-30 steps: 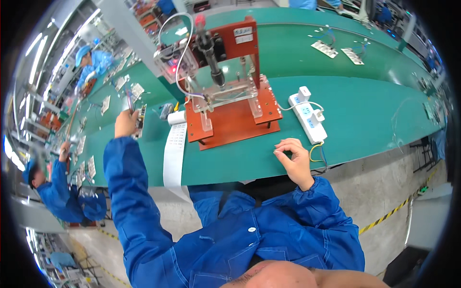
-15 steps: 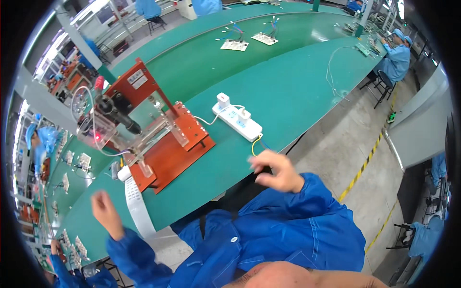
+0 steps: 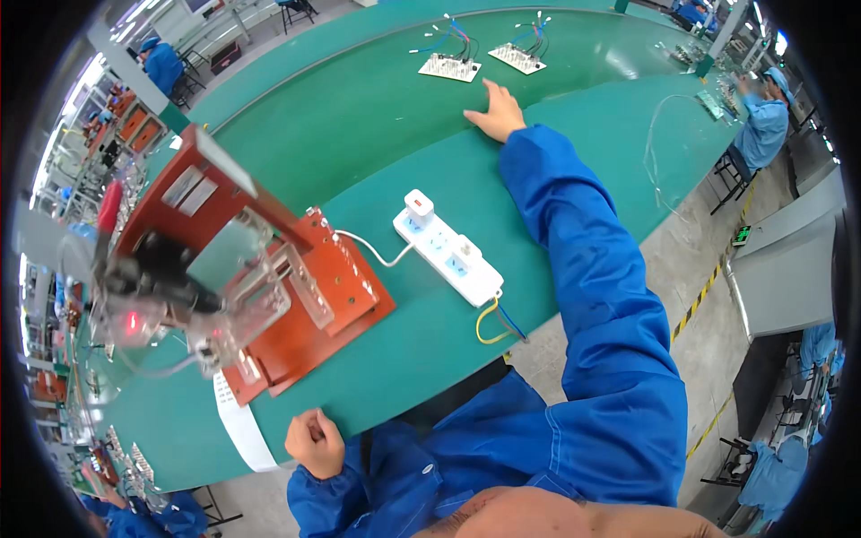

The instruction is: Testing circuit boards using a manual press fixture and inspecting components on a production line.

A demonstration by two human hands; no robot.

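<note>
— Where's my right hand (image 3: 496, 114)?

— Stretched far out, flat and open on the green bench (image 3: 377, 117), fingers pointing at the two small circuit boards (image 3: 482, 61) with coloured wires, just short of them.

— And my left hand (image 3: 315, 442)?

— Curled into an empty fist at the near edge, beside the white paper strip (image 3: 242, 426). The red test fixture (image 3: 260, 269) and white power strip (image 3: 448, 255) sit between.
</note>
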